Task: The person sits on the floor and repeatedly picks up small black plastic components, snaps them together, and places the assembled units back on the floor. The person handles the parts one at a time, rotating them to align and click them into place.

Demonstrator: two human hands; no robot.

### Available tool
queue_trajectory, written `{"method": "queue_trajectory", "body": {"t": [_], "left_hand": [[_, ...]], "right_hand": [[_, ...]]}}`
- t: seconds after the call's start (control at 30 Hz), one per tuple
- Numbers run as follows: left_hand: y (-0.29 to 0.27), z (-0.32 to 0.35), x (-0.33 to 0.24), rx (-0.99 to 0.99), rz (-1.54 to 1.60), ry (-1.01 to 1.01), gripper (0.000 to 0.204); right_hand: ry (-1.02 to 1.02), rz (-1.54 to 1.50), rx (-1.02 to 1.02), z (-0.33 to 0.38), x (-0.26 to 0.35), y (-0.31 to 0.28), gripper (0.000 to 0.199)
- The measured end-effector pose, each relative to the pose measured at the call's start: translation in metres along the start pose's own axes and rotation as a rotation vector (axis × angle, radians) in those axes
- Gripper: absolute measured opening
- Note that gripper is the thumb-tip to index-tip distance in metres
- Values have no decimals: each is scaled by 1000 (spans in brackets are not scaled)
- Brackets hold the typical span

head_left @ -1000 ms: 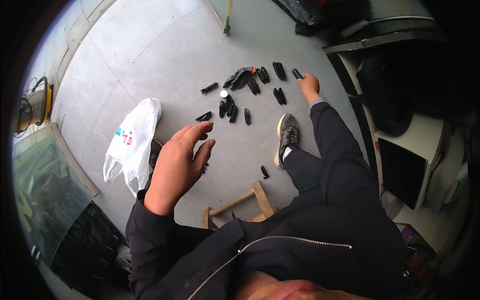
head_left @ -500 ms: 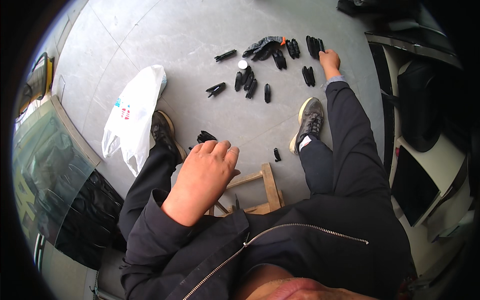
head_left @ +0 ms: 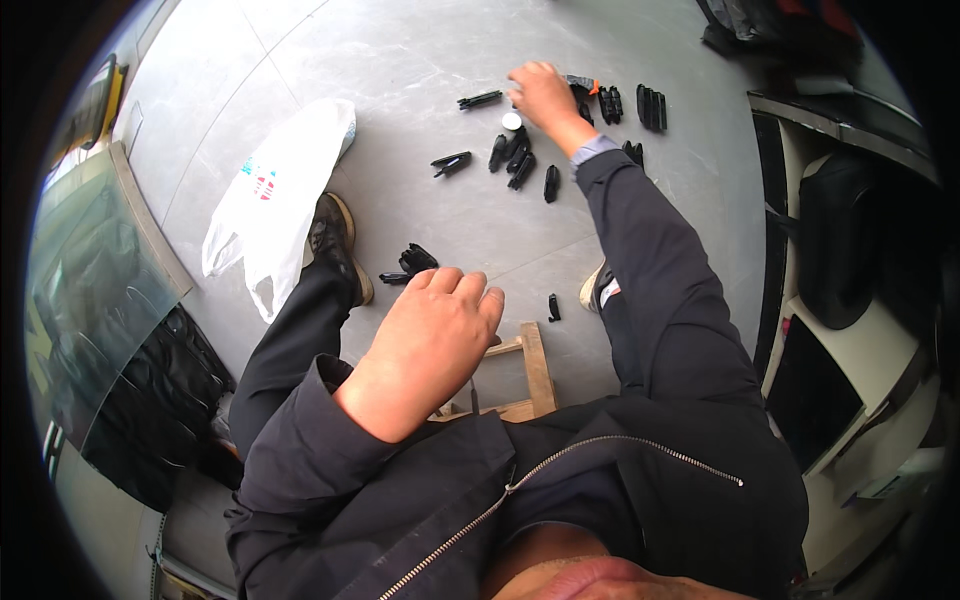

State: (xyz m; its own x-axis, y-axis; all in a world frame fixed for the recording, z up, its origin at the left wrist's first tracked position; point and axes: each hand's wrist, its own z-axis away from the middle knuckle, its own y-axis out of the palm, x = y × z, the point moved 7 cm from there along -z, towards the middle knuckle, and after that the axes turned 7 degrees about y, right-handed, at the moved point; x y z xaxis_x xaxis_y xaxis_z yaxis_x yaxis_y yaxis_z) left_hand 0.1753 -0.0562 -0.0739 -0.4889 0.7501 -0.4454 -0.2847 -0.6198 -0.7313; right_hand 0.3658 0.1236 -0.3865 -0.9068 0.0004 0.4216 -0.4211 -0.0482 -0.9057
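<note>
My right hand (head_left: pixel 548 100) reaches out over the floor, palm down, its fingers pointing left and slightly apart. No object shows in it. Beneath and beside it lies a dark grey glove-like thing with an orange tip (head_left: pixel 594 87), mostly covered by the hand. A small white round cap (head_left: pixel 512 121) sits just below the fingers. Several narrow black clip-like pieces lie about, among them a long one (head_left: pixel 480 100) left of that hand and a row (head_left: pixel 651 108) to its right. My left hand (head_left: pixel 425 335) hovers near my lap, fingers loosely bent, nothing visible in it; the fingertips are hidden.
A white plastic bag (head_left: pixel 285 200) stands against my left shoe (head_left: pixel 330 240). More black pieces (head_left: pixel 410 262) lie near that shoe, and one (head_left: pixel 554 307) lies by my right shoe. Between my legs is a wooden frame (head_left: pixel 538 370). Shelving (head_left: pixel 850 380) borders the right side, a glass panel (head_left: pixel 100 300) the left.
My right hand has left the row of black pieces at the right and swung left over the glove-like thing. The left hand keeps its pose. The view has shifted slightly.
</note>
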Motion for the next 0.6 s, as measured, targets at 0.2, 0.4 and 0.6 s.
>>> {"method": "queue_trajectory", "body": {"t": [0.2,0.4,0.6], "left_hand": [[-1,17,4,-17,23,-17,45],[-3,41,13,-58,-25,-59,37],[-16,53,21,-210,-32,-69,31]], "right_hand": [[-60,285,223,-17,64,61,19],[-129,224,260,-12,77,52,16],[-124,-263,290,15,135,-62,22]]}}
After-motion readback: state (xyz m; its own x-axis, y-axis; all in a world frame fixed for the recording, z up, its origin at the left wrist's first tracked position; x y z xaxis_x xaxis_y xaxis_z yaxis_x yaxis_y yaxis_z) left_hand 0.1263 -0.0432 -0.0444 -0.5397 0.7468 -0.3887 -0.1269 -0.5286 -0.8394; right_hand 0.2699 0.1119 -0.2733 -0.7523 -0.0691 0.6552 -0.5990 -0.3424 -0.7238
